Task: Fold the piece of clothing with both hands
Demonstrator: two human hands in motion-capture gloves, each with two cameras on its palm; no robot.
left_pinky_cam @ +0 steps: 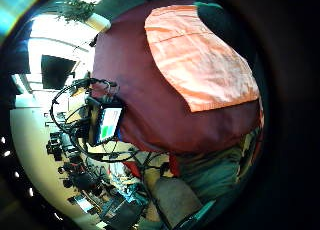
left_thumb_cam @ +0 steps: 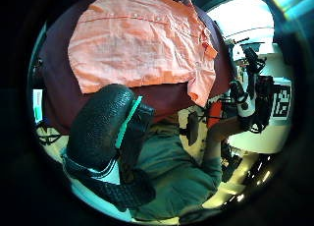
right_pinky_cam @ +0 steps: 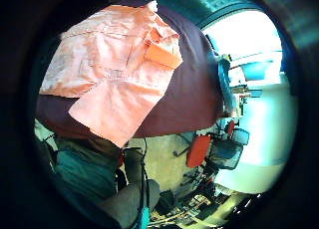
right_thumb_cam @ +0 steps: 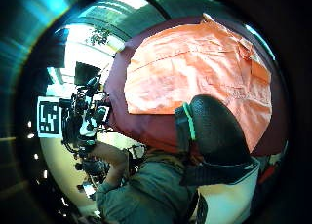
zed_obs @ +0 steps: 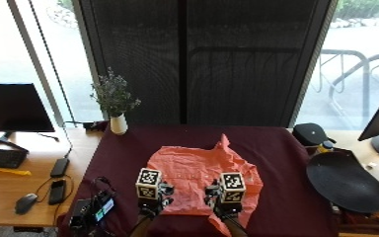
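Salmon-pink shirt (zed_obs: 203,180), one piece, lies spread flat on the maroon tablecloth (zed_obs: 275,163), nearer the front edge than the back, with bare cloth open on its left, right and far sides. Left hand (zed_obs: 151,205) hovers at the shirt's front hem, left of centre; right hand (zed_obs: 223,206) hovers beside it to the right. Whether their fingers are spread or pinching cannot be told. One vase (zed_obs: 118,123) stands at the back left corner.
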